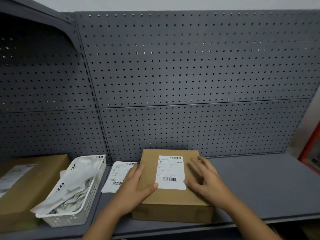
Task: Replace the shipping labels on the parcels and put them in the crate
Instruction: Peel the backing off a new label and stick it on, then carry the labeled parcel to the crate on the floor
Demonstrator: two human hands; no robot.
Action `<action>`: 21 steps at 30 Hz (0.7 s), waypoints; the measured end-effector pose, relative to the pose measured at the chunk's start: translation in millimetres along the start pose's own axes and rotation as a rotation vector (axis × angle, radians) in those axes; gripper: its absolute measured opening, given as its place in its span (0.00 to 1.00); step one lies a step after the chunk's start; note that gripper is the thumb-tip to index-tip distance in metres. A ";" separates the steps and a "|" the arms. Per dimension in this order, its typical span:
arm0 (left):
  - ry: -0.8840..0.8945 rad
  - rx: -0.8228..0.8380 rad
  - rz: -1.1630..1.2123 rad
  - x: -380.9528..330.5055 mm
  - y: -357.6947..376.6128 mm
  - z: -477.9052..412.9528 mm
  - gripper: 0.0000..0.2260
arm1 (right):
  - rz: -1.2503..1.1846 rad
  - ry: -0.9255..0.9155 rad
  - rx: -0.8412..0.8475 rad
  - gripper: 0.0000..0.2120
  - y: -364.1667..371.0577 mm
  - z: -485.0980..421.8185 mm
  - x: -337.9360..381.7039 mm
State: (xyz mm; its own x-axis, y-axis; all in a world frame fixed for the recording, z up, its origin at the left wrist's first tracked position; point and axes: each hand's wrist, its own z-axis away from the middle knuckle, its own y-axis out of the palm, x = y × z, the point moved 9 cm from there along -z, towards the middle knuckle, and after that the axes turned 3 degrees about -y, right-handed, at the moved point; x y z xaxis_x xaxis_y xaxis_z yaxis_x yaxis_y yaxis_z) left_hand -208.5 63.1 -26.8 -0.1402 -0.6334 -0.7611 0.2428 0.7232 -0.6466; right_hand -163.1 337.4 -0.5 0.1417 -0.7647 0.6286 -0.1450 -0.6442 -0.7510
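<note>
No wording can be read: the white shipping label (170, 172) on the flat brown cardboard parcel (173, 196) shows barcodes at top and bottom amid blurred small print, as does the loose white label sheet (116, 175) beside it on the grey shelf (259, 187).

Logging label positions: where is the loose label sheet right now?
The loose label sheet lies flat on the grey shelf, left of centre in the head view, between the white basket and the cardboard parcel, partly hidden by the left hand.
</note>
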 end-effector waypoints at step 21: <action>-0.296 0.156 0.939 6.6 33.5 8.2 0.23 | -1.192 0.446 -0.073 0.27 36.9 38.4 -24.7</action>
State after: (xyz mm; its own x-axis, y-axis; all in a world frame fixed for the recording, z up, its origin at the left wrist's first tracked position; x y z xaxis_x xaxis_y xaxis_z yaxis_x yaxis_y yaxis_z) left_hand -193.5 80.9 -53.0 0.4130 0.1187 -0.9030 0.2588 0.9353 0.2413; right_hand -134.4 333.1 -51.5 -0.1171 0.3557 0.9272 -0.2105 -0.9213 0.3269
